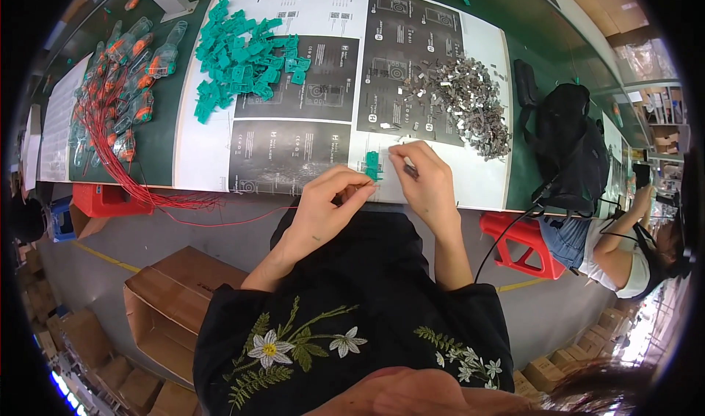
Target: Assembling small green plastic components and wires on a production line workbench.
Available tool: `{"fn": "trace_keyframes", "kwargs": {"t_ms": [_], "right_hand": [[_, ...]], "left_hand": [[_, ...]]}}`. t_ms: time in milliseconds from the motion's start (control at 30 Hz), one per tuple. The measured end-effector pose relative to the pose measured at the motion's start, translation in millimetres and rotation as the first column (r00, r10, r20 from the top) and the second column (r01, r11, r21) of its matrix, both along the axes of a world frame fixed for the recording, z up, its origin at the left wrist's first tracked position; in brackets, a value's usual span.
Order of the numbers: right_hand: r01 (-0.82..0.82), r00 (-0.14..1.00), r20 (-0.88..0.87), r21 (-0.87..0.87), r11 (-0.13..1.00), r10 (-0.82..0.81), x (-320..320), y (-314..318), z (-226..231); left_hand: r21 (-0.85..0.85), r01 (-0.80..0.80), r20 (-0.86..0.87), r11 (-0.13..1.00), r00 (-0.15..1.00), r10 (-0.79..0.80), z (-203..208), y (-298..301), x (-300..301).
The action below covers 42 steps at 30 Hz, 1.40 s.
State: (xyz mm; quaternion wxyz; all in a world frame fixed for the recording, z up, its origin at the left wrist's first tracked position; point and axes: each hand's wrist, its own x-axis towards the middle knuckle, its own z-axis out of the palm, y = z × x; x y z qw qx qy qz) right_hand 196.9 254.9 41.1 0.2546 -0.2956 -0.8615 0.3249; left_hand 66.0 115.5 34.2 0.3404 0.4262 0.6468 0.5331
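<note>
At the table's near edge a small green plastic part (373, 165) lies between my hands. My left hand (332, 201) is closed in a pinch, its fingertips against the near end of that part. A red wire (242, 223) runs from the left toward my left wrist, where it passes out of sight. My right hand (426, 182) is closed just right of the green part, fingertips bent toward its far end. Something small and dark grey (410, 171) shows among the right fingers; its exact kind is too small to make out.
A heap of green plastic parts (242, 56) lies far left, a pile of small metal pieces (470, 104) far right. Clear-and-orange items with red wires (117, 122) cover the left end. A black bag (565, 144) sits right; a person (624, 254) is beyond. An open cardboard box (180, 298) stands on the floor.
</note>
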Motion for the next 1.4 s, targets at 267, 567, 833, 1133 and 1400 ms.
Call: {"fn": "trace_keyframes", "kwargs": {"t_ms": [267,567,833,1133,1400], "right_hand": [[0.091,0.983,-0.147,-0.155,0.984,-0.114,14.2,-35.0,12.3],[0.107,0.967,-0.209,-0.192,0.976,-0.147,14.7,-44.2,9.2],[0.103,0.962,-0.23,-0.2,0.974,-0.149,15.3,-47.7,6.0],[0.123,0.954,-0.247,-0.196,0.973,-0.17,13.6,-50.2,4.0],[0.127,0.952,-0.255,-0.179,0.976,-0.171,13.5,-50.1,1.7]], "left_hand": [[0.15,-0.108,-0.046,0.983,0.992,0.116,-2.0,-2.1,6.5],[0.238,-0.139,-0.141,0.961,0.974,0.176,-0.5,-3.2,10.9],[0.251,-0.145,-0.165,0.957,0.968,0.19,-1.9,-4.4,12.1],[0.277,-0.149,-0.182,0.949,0.962,0.204,-3.7,-4.1,13.2],[0.278,-0.143,-0.19,0.95,0.961,0.2,-5.7,-3.9,13.6]]}}
